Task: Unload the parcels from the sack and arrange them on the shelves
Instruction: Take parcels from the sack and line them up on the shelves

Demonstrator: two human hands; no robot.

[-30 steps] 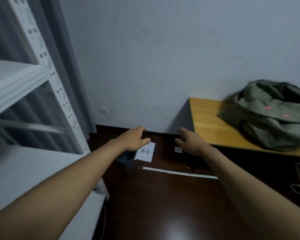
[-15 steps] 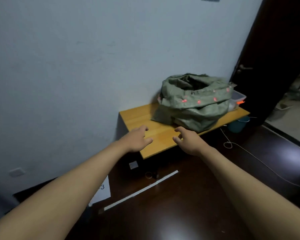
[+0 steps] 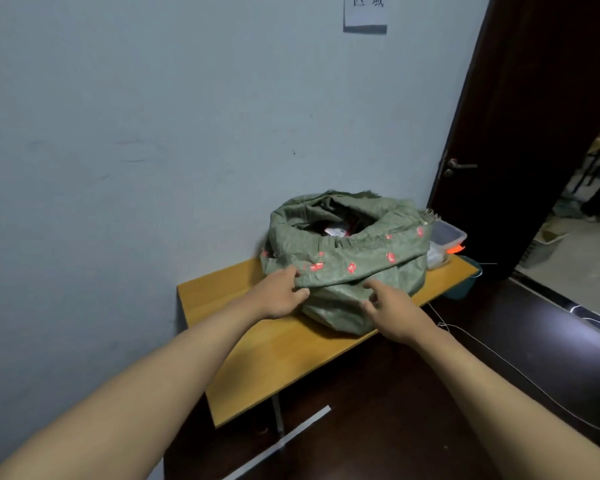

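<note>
A green woven sack (image 3: 347, 258) with red marks sits on a low wooden table (image 3: 257, 344) against the wall, its mouth rolled open. Inside, part of a white and red parcel (image 3: 335, 231) shows. My left hand (image 3: 279, 294) pinches the rolled rim at the sack's near left side. My right hand (image 3: 392, 311) reaches toward the sack's near front, fingers spread and just short of the fabric, holding nothing. The shelves are out of view.
A clear plastic box (image 3: 445, 239) with an orange clip stands behind the sack on the table's right end. A dark door (image 3: 520, 133) stands open at the right. A thin cord (image 3: 499, 355) trails over the dark floor, and a white tape line (image 3: 284, 441) runs under the table.
The view swung right from the shelf to the table and closed in on the sack. Both hands moved forward over the table; my left hand took hold of the sack's rim.
</note>
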